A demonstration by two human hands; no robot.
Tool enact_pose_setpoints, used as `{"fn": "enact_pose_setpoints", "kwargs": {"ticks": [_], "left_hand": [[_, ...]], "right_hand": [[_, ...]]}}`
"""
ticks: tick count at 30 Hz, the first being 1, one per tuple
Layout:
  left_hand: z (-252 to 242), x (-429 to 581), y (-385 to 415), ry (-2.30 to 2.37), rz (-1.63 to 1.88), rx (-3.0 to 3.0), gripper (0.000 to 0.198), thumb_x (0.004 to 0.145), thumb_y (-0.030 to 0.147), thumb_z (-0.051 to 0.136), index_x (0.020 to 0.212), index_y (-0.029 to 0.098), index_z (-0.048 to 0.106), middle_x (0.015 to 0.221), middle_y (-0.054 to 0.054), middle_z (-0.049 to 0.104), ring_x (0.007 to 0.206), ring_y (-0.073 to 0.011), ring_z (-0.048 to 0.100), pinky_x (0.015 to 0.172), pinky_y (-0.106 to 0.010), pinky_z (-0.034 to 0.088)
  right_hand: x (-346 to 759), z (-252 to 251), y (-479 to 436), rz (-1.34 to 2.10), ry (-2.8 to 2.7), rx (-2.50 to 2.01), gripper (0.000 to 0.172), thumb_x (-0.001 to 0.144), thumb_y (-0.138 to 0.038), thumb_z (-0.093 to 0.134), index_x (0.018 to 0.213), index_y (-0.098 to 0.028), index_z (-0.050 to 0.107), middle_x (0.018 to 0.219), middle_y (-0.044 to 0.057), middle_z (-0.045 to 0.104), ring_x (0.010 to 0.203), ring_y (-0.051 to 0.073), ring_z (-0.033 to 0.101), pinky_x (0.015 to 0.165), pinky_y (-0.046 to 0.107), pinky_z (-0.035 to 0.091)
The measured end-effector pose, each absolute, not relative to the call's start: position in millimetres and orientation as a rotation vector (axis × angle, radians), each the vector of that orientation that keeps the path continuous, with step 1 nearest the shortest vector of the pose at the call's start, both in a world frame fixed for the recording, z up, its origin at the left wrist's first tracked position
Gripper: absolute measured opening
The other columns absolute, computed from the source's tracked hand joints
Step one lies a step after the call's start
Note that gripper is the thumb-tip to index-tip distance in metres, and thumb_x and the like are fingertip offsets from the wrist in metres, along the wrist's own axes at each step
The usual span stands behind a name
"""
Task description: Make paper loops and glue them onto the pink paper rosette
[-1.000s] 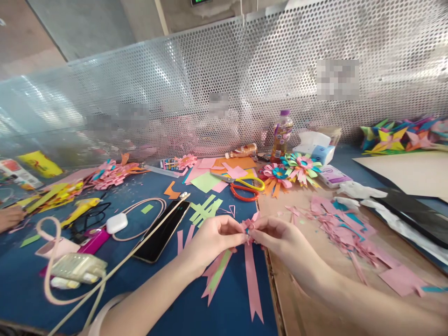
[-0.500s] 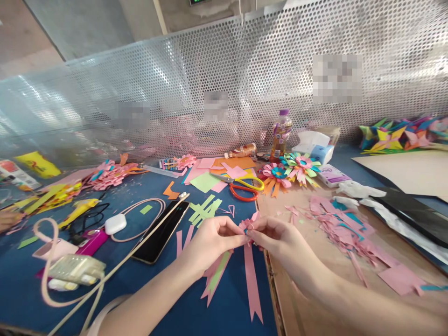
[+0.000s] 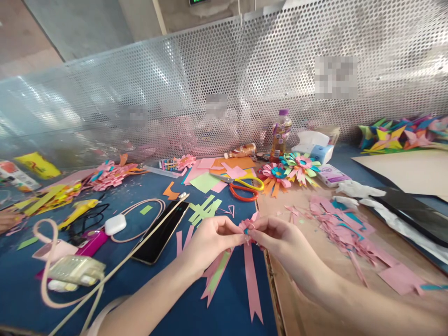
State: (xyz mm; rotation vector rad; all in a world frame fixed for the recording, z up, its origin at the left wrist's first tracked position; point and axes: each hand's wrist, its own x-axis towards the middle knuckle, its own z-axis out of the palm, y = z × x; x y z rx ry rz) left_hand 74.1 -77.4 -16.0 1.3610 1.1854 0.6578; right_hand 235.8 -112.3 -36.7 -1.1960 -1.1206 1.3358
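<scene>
Between my two hands is a small pink paper flower (image 3: 247,226) with a bit of blue at its centre. My left hand (image 3: 214,240) pinches its left side between thumb and forefinger. From the right, my right hand (image 3: 280,235) pinches the other side, fingertips close to the left ones. A long pink paper ribbon (image 3: 252,284) with a notched end hangs below the flower. Pink and green paper strips (image 3: 217,276) lie under my left hand. Beyond the hands are green paper strips (image 3: 205,209) and scissors (image 3: 245,186) with red and yellow handles.
A phone (image 3: 163,231), a pale cable (image 3: 121,259) and a plug adapter (image 3: 77,268) lie left. Pink scraps (image 3: 345,228) cover the board at right. Finished paper flowers (image 3: 301,167), a bottle (image 3: 280,135) and tissues (image 3: 315,144) stand behind. Another person's hand (image 3: 9,220) shows at far left.
My fingers have shifted very slightly at the flower, and a little more of its blue centre shows. Everything else stays in place.
</scene>
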Motion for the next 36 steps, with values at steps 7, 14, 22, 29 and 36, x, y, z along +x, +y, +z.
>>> {"fn": "enact_pose_setpoints", "kwargs": {"ticks": [7,14,22,29,36], "left_hand": [[-16.7,74.7,-77.4,1.177,0.663,1.357,0.022,0.06,0.029,0.078,0.066,0.015,0.062,0.069,-0.001,0.068,0.068,-0.014,0.061,0.066,-0.024,0.045],[-18.1,74.1,-77.9,1.152,0.652,1.368,0.018,0.063,0.025,0.076,0.068,0.015,0.062,0.071,-0.001,0.068,0.071,-0.0144,0.063,0.067,-0.024,0.046],[-25.2,71.1,-75.4,1.133,0.655,1.519,0.015,0.069,0.027,0.071,0.074,0.016,0.063,0.075,-0.002,0.068,0.074,-0.0154,0.061,0.068,-0.024,0.045],[-23.7,72.1,-79.4,1.097,0.668,1.492,0.012,0.07,0.022,0.068,0.076,0.016,0.061,0.076,-0.002,0.067,0.074,-0.0145,0.061,0.069,-0.024,0.045],[15.2,46.4,-60.4,1.221,0.892,1.468,0.044,0.07,0.023,0.07,0.111,0.016,0.055,0.081,-0.003,0.067,0.074,-0.0139,0.062,0.067,-0.024,0.046]], "right_hand": [[234.9,-37.7,-113.8,1.368,-1.091,-1.192,0.02,0.073,-0.038,0.068,0.071,-0.018,0.062,0.075,0.0,0.063,0.071,0.013,0.057,0.064,0.023,0.044],[233.4,-38.8,-113.0,1.368,-1.086,-1.194,0.021,0.073,-0.037,0.068,0.072,-0.017,0.063,0.069,-0.002,0.061,0.064,0.01,0.052,0.058,0.021,0.04],[232.6,-42.6,-111.7,1.377,-1.077,-1.189,0.024,0.072,-0.04,0.069,0.072,-0.017,0.063,0.067,-0.002,0.06,0.06,0.01,0.05,0.056,0.022,0.039],[232.1,-41.8,-112.3,1.37,-1.109,-1.171,0.021,0.072,-0.038,0.069,0.076,-0.018,0.064,0.074,0.0,0.064,0.068,0.013,0.057,0.06,0.023,0.043],[236.6,-39.3,-117.8,1.378,-1.15,-1.197,0.03,0.077,-0.048,0.063,0.094,-0.023,0.064,0.097,0.003,0.068,0.087,0.019,0.061,0.073,0.028,0.045]]}}
